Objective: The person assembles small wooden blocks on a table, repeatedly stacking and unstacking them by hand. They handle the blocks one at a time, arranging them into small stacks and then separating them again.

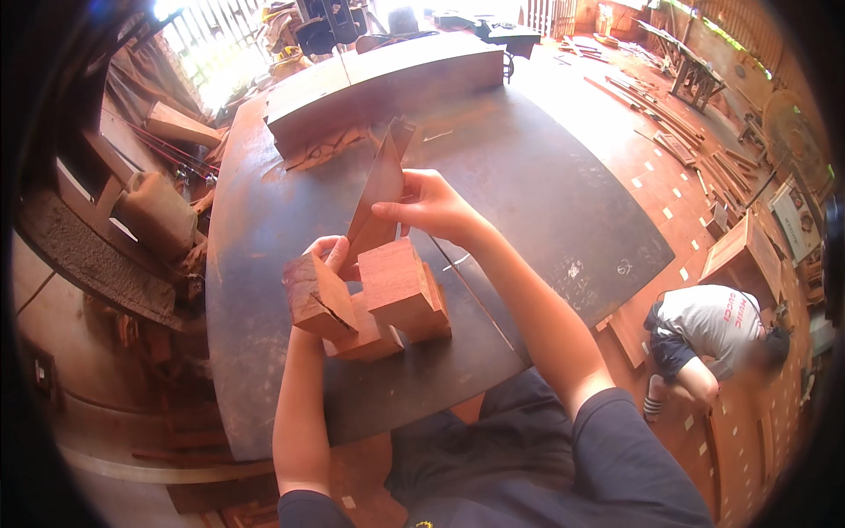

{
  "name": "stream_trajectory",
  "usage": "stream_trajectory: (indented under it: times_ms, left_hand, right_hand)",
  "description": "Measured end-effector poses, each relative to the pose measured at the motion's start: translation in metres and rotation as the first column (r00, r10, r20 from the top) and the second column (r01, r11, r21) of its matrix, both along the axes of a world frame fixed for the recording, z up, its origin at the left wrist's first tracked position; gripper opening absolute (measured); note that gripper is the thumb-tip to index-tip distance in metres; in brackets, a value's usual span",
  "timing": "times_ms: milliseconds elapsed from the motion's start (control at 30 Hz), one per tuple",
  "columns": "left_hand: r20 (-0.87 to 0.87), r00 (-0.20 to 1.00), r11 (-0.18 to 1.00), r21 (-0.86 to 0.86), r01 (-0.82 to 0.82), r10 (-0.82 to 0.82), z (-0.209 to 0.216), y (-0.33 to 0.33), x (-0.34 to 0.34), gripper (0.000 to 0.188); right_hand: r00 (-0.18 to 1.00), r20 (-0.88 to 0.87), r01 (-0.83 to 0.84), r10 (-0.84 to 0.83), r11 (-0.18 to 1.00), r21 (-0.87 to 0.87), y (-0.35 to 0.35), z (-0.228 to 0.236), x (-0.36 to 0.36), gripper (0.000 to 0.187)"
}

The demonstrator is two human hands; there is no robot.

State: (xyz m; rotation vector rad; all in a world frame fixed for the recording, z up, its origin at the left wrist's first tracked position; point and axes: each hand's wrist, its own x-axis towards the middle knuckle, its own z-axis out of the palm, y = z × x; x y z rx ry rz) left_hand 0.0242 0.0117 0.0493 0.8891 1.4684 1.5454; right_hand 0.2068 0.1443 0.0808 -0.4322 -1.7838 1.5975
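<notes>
Board [380, 189] at the centre of the frame, tilted, top end leaning toward upper right, both hands on it. Right hand [436, 209] pinches its right edge about midway: thumb on the near face, fingers behind. Left hand [332, 249] grips the lower end with thumb and fingers; palm and wrist hidden by a block, so full grip can't be told. Can't tell if the board's low end touches the table [563, 211].

Three reddish blocks at lower centre of the frame: left block [319, 297], with a dark crack on its near face, in front of the left wrist; right block [400, 283] just beside it; low block [365, 333] between and below them. Right forearm passes to the right of the blocks.

Table is dark, fills the middle of the frame, scuffed, with a thin line running down to lower right. Big beam [396, 81] lies across its far side, upper centre. Dark machine part [330, 33] above that at the top edge. Tan jug [157, 211] at the left. Loose strips [647, 106] on the floor at upper right. Crouching co-worker [707, 319] in a light shirt and dark shorts, lower right, well apart from the hands.
</notes>
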Motion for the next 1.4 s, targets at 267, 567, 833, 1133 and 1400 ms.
stream_trajectory:
  times_ms: [267,567,833,1133,1400]
  left_hand:
    - [0.003,0.992,0.992,0.032,0.126,-0.126,-0.016,0.004,-0.021,0.029]
    - [0.105,0.927,0.931,0.097,0.351,-0.360,0.004,-0.008,-0.007,0.026]
    - [0.097,0.903,0.907,0.076,0.413,-0.419,0.003,-0.008,-0.011,0.026]
    - [0.080,0.887,0.887,0.134,0.442,-0.454,0.003,-0.009,-0.012,0.023]
    - [0.195,0.852,0.874,0.065,0.482,-0.485,0.022,-0.015,-0.005,0.018]
  right_hand:
    - [0.999,-0.042,-0.027,0.028,0.999,0.025,0.004,-0.001,0.000,0.027]
    - [0.990,-0.113,-0.085,0.082,0.996,-0.022,0.001,-0.006,-0.002,0.031]
    - [0.995,-0.023,-0.093,0.094,0.995,0.041,-0.001,0.000,0.002,0.036]
    - [0.998,-0.017,-0.061,0.063,0.993,0.097,-0.001,-0.001,0.001,0.036]
    - [0.996,-0.021,-0.084,0.087,0.991,0.107,-0.002,0.000,0.002,0.030]
